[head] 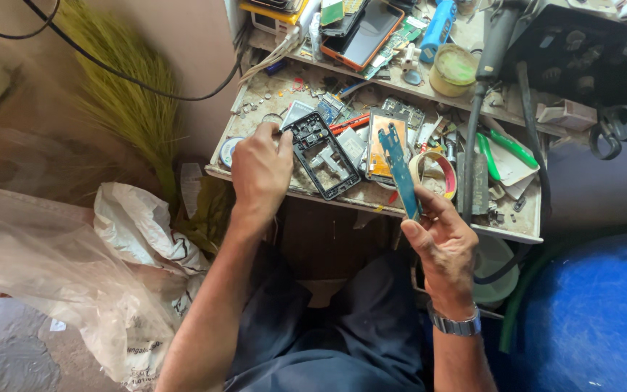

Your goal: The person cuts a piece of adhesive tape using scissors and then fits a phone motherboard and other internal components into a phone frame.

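Head view: both my hands at the phone frame (322, 155) on the worktop (517, 221).
My left hand (260, 168) pinches the frame's left edge; right of the frame, my right hand (440, 239) clamps a blue circuit board (398, 168) upright.

black phone frame (322, 154), blue circuit board (398, 165)

Left hand (261, 170) gripping black phone frame (322, 154) on cluttered workbench (506, 225), right hand (440, 243) holding blue circuit board (398, 165) upright
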Demonstrator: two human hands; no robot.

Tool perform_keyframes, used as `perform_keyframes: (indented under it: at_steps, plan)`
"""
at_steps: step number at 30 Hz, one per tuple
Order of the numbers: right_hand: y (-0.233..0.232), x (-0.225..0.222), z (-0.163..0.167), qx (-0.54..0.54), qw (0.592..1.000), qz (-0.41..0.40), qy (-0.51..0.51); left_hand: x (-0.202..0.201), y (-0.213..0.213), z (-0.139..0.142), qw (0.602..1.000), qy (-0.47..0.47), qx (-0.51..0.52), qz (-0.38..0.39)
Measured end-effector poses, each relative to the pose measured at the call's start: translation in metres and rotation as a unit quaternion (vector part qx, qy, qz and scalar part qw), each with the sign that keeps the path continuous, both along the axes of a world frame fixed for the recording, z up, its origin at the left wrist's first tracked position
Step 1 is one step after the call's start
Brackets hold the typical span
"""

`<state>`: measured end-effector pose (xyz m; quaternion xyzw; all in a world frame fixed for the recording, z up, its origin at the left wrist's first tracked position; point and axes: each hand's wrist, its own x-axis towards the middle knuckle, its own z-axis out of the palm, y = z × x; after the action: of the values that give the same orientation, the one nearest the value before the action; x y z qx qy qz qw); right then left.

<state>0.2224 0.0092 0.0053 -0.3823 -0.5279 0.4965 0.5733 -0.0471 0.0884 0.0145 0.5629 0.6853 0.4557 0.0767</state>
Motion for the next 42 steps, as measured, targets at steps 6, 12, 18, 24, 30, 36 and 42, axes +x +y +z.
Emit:
perform_keyframes:
  at_steps: [6, 12, 18, 24, 30, 36, 42]
  plan:
    - [-0.008, -0.01, 0.011, 0.116, 0.976, -0.073, -0.168, 0.003, -0.003, 0.013, 0.999, 0.015, 0.02, 0.027]
    - [-0.023, -0.024, 0.016, 0.32, 0.832, -0.139, -0.431, 0.009, -0.054, 0.005, 0.869, -0.417, -0.084, -0.254]
    - [-0.032, -0.026, 0.012, 0.369, 0.798, -0.095, -0.466, 0.011, -0.091, -0.027, 0.75, -0.563, -0.108, -0.33]
    - [-0.028, -0.025, 0.028, 0.285, 0.893, -0.029, -0.348, 0.015, -0.104, -0.038, 0.805, -0.501, -0.054, -0.314]
    - [-0.023, -0.03, 0.042, 0.239, 0.909, 0.005, -0.341, 0.018, -0.11, -0.018, 0.865, -0.345, 0.023, -0.365]
    - [-0.028, -0.037, 0.045, 0.29, 0.884, -0.009, -0.367, 0.02, -0.114, -0.005, 0.913, -0.194, 0.066, -0.352]
    - [-0.029, -0.037, 0.046, 0.3, 0.881, -0.008, -0.366, 0.019, -0.115, -0.006, 0.916, -0.131, 0.123, -0.357]
